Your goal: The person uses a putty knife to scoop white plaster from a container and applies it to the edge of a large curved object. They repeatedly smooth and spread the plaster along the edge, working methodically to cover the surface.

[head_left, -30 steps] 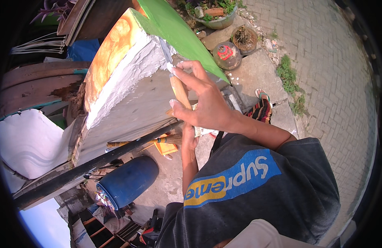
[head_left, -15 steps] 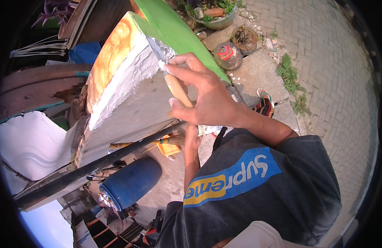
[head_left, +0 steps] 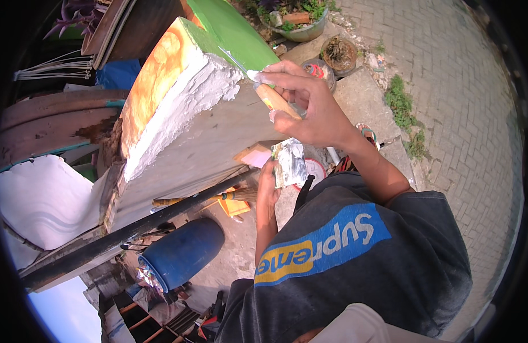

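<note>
My right hand grips a putty knife by its wooden handle, its thin metal blade lying along the edge between green paint and rough white filler on the wall's corner. The left face of that corner is orange-stained; below the filler runs bare grey render. Lower, my left hand holds a small flat board smeared with white and grey. A red-rimmed white bucket is partly hidden behind the board.
A black pipe crosses above a blue drum and a straw broom. Potted plants and flat stones border the paved path at right. Warped boards stand at left.
The knife and my right hand have shifted to the right, from over the white filler toward the green side. The board in my left hand, largely hidden before, now shows.
</note>
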The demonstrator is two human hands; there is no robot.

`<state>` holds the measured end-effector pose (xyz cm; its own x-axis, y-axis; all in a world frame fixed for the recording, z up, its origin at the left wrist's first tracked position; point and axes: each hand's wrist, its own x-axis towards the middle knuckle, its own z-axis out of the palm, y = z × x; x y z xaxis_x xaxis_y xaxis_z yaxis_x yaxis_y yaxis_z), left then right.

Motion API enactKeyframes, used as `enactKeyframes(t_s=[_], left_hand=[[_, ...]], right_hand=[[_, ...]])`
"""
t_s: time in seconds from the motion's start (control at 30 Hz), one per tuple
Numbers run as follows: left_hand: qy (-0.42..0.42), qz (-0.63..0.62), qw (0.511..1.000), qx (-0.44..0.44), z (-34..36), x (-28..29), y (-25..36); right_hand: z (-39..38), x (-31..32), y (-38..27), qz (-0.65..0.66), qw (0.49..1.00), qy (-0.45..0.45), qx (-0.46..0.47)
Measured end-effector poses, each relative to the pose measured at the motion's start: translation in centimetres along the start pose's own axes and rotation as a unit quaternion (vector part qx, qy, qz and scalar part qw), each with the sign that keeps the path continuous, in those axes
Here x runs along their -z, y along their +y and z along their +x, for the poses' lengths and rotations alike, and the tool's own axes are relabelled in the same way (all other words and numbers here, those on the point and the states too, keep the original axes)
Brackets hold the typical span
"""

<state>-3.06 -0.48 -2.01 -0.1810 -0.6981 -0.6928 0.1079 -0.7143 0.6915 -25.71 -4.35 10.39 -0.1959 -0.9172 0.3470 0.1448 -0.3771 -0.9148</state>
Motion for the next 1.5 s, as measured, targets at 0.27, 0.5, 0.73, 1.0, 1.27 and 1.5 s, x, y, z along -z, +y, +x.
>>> enactKeyframes(t_s=[0.27, 0.5, 0.73, 1.0, 1.27, 1.5], left_hand=[[-0.028, -0.008, 1.000, -0.003, 0.6, 0.6, -0.4], [-0.013, -0.034, 0.999, -0.001, 0.6, 0.4, -0.3], [0.007, -0.034, 0.999, -0.011, 0.4, 0.0, -0.3], [-0.003, -0.027, 1.000, -0.012, 0.3, 0.1, -0.1], [-0.019, -0.045, 0.998, -0.039, -0.3, 0.3, 0.7], [-0.084, -0.212, 0.972, -0.052, -4.4, -1.7, 5.4]], right_hand=[[1.4, 1.8, -0.9, 0.042, 0.994, -0.092, -0.039], [2.4, 1.7, -3.2, 0.002, 0.993, -0.115, 0.005], [0.6, 1.0, -5.3, 0.094, 0.991, -0.099, 0.004], [0.6, -0.3, -4.3, -0.072, 0.994, -0.082, -0.015], [0.7, 4.2, -2.7, 0.038, 0.999, -0.022, -0.008], [-4.3, 6.8, -0.3, -0.082, 0.987, -0.136, -0.033]])
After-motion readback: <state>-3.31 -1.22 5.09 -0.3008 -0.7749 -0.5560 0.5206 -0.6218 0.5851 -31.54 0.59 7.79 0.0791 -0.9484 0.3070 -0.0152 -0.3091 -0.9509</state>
